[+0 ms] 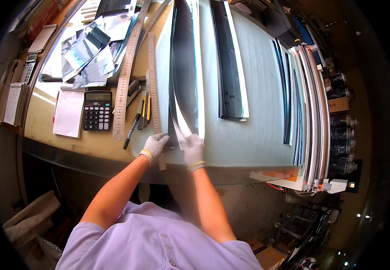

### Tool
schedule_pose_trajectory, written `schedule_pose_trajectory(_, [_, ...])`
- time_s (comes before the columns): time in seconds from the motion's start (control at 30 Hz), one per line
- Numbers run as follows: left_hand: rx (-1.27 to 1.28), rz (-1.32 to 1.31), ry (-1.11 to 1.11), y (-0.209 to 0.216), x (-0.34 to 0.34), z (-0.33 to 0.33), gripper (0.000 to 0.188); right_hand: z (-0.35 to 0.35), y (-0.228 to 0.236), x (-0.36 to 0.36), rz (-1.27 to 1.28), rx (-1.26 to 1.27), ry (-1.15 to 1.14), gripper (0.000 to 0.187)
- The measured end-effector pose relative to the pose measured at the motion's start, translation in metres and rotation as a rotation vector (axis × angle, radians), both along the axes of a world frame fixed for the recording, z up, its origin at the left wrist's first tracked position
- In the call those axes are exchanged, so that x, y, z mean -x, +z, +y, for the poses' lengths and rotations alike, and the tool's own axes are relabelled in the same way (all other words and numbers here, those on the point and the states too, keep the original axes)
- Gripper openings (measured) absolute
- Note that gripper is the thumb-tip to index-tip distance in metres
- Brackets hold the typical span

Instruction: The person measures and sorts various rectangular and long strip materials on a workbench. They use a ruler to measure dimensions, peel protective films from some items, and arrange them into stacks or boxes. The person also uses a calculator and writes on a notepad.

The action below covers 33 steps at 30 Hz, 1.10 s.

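A long stack of dark film strips [185,58] runs away from me across the glass-topped table. My right hand [193,150], in a pale knitted glove with a yellow cuff, is closed on the near end of a film strip, whose white face [180,118] curls up. Just left of it, my gloved left hand [155,146] has its fingers closed at the near corner of a dark strip; its fingertips are partly hidden. A narrow steel ruler [152,90] passes beneath or beside the left hand; which one, I cannot tell.
A second film stack [229,67] lies to the right, more strips [285,94] beyond it. Left of my hands are a marker [132,131], a yellow utility knife [147,110], a wide ruler [125,85], a calculator [97,111] and a notepad [68,112]. A framed machine [314,117] borders the right edge.
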<state>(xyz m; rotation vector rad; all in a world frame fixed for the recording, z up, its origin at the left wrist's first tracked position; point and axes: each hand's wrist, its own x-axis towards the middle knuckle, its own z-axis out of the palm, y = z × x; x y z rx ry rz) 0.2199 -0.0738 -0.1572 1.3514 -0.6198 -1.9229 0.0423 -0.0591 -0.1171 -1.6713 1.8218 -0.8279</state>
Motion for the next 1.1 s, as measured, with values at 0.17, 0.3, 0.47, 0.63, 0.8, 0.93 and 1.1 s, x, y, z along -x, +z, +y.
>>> schedule_pose_trajectory(0.17, [0.015,-0.049,-0.034,-0.002,-0.002,-0.001,0.038,-0.002,-0.006,-0.001,0.021,-0.02,-0.044,0.029])
schedule_pose_trajectory(0.3, [-0.012,-0.027,-0.037,0.006,-0.002,-0.001,0.038,-0.001,-0.007,0.0,0.021,-0.008,-0.058,0.024])
schedule_pose_trajectory(0.47, [0.035,-0.058,-0.04,-0.009,-0.001,-0.001,0.037,-0.004,-0.003,-0.007,0.154,0.28,0.025,0.026])
schedule_pose_trajectory(0.63, [0.028,-0.035,-0.068,0.015,0.001,-0.002,0.033,-0.003,0.02,-0.012,0.205,0.069,0.106,0.018])
schedule_pose_trajectory(0.8, [-0.024,-0.014,-0.049,0.013,0.003,-0.006,0.028,-0.008,0.041,-0.018,0.239,-0.138,0.158,0.021])
schedule_pose_trajectory(0.93, [-0.042,0.009,-0.066,0.013,0.002,-0.007,0.027,-0.016,0.005,0.002,0.091,-0.211,0.076,0.022])
schedule_pose_trajectory(1.1, [-0.074,0.017,-0.061,0.016,0.001,-0.008,0.027,-0.018,0.002,0.003,0.119,-0.146,0.069,0.025])
